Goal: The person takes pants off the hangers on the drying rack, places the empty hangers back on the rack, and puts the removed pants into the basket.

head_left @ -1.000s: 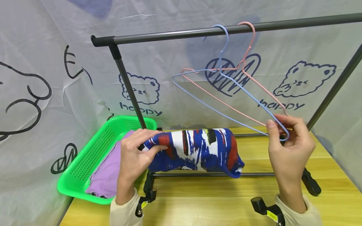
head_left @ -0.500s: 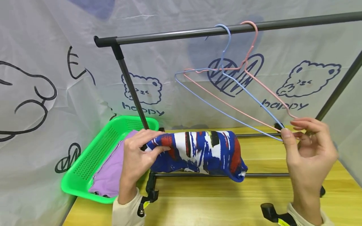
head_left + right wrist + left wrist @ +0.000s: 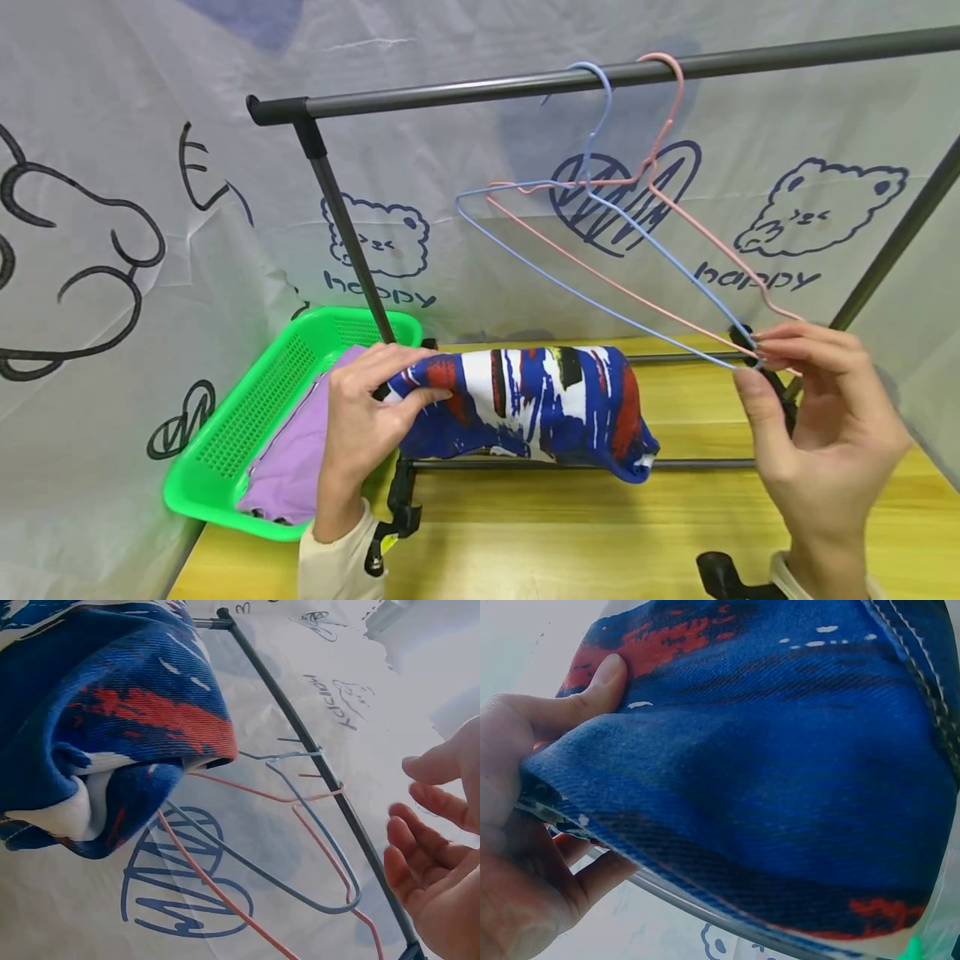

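My left hand (image 3: 371, 417) grips one end of a folded blue denim garment (image 3: 525, 408) printed with red, white and black strokes. In the left wrist view the thumb lies over the cloth and the fingers are under it. The garment hangs in front of the rack, its other end drooping. My right hand (image 3: 832, 417) is at the right lower corner of a blue hanger (image 3: 667, 250), thumb and fingertips spread apart around it. A pink hanger (image 3: 712, 233) hangs just behind. The right wrist view has the right hand (image 3: 442, 847) beside the hangers, fingers loosely bent.
Both hangers hook over the top bar (image 3: 480, 86) of a dark metal rack. A green basket (image 3: 225, 425) holding a purple garment (image 3: 296, 458) stands on the wooden table (image 3: 555, 542) at left. Behind is a pale sheet (image 3: 465, 250) with drawings.
My right hand has moved right along the hangers, and its thumb has dropped away from the fingers at the blue hanger's corner. The left hand and garment have stayed nearly still.
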A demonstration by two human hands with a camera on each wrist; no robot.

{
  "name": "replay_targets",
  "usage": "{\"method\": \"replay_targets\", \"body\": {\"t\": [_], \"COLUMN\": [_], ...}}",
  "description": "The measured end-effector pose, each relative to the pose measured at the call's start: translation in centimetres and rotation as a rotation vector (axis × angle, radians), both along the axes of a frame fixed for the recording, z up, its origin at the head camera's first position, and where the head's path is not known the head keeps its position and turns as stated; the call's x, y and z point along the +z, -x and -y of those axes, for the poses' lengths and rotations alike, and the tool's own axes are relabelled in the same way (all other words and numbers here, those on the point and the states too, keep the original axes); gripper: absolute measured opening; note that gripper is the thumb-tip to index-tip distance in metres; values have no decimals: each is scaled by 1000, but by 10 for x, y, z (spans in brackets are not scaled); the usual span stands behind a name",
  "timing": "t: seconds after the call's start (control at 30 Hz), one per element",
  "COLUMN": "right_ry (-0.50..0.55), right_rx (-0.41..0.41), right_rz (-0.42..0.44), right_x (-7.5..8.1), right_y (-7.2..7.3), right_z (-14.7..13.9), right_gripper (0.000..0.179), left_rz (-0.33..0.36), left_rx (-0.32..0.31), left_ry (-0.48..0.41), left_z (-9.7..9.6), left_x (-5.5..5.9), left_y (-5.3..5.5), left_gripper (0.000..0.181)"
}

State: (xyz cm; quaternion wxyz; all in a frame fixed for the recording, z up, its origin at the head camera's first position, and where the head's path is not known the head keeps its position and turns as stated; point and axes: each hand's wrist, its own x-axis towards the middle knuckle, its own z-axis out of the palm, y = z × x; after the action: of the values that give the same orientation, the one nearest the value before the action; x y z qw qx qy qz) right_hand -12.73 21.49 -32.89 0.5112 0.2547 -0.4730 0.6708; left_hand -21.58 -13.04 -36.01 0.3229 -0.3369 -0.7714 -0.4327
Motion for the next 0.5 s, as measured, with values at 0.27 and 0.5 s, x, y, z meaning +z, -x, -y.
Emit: {"method": "replay_targets", "body": {"t": [0.27, 0.5], "right_ry": [-219, -497], "right_rx": [14, -68], "right_rz": [54, 151], "right_x": [-2, 1], "right_y": [3, -2], "right_z": [4, 10], "right_gripper": [32, 39], "left_rz": [0, 2], "left_rx": [5, 17], "left_ry": [0, 7], "left_z": [0, 0], "left_x": [0, 0], "left_y": [0, 1], "left_gripper": [34, 35]}}
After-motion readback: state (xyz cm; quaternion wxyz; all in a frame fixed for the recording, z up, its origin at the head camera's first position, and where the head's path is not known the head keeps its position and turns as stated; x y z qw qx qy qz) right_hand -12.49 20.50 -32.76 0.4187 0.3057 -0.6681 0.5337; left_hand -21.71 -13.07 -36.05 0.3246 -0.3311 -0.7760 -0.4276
